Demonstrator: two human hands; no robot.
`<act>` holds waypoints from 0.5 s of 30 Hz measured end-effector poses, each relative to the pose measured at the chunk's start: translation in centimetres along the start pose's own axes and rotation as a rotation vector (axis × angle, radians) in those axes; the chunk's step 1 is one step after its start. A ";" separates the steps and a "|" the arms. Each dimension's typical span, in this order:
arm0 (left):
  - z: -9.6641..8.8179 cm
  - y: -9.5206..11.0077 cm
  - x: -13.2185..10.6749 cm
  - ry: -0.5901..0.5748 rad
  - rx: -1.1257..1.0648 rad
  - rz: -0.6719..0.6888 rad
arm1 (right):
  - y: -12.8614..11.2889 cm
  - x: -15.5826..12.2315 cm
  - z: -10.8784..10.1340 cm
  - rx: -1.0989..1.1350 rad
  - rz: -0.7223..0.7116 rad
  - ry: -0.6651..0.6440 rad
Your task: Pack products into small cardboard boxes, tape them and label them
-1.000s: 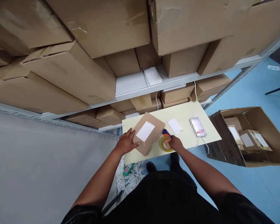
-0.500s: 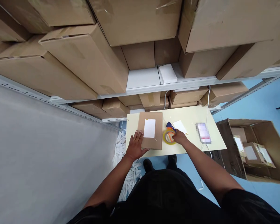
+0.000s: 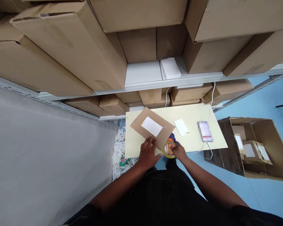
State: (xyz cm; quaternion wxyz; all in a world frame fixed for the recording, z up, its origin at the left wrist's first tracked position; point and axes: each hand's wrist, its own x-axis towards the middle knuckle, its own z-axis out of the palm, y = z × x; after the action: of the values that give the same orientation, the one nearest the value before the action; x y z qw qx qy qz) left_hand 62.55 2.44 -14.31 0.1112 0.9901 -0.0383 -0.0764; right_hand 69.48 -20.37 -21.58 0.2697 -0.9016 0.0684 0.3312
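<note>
A flat brown parcel [image 3: 141, 125] with a white label [image 3: 152, 126] lies turned at an angle on the pale yellow table [image 3: 195, 114]. My left hand [image 3: 149, 153] rests on the parcel's near corner with its fingers spread on the cardboard. My right hand [image 3: 178, 151] is closed on a tape dispenser [image 3: 169, 147] with a yellow roll and orange and blue parts, held against the parcel's near right edge.
A loose white label [image 3: 181, 127] and a phone [image 3: 204, 131] on a white cable lie on the table. An open carton [image 3: 252, 147] of small parcels stands on the blue floor at the right. Shelves of large cartons [image 3: 68, 50] rise behind. White paper scraps [image 3: 119, 153] litter the floor at the left.
The parcel has turned from square to angled and slid nearer me. My left hand went from its left side to its near corner. My right hand drew the tape dispenser toward me.
</note>
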 end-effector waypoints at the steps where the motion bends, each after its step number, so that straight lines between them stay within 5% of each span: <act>1: -0.7 -1.0 0.2 -0.037 0.009 0.058 | -0.7 1.5 -1.1 -0.030 -0.014 -0.009; 4: -3.0 -5.3 2.1 -0.088 0.063 0.198 | -2.9 5.5 -4.0 -0.067 -0.087 -0.048; 8: -4.5 -9.2 4.9 -0.035 0.140 0.081 | -5.0 7.8 -6.0 -0.068 -0.143 -0.068; 11: -3.9 -9.0 5.4 -0.016 0.136 0.018 | -4.2 6.0 -5.8 -0.040 -0.145 -0.061; 15: -2.6 -6.6 5.4 0.024 0.110 -0.072 | 0.3 -0.2 -3.0 0.065 -0.113 -0.033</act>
State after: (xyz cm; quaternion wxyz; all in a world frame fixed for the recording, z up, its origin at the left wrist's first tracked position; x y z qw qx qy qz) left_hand 68.67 8.95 -14.04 0.0541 0.9963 -0.0055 -0.0661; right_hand 70.92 -22.24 -19.71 0.3182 -0.8893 0.0236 0.3278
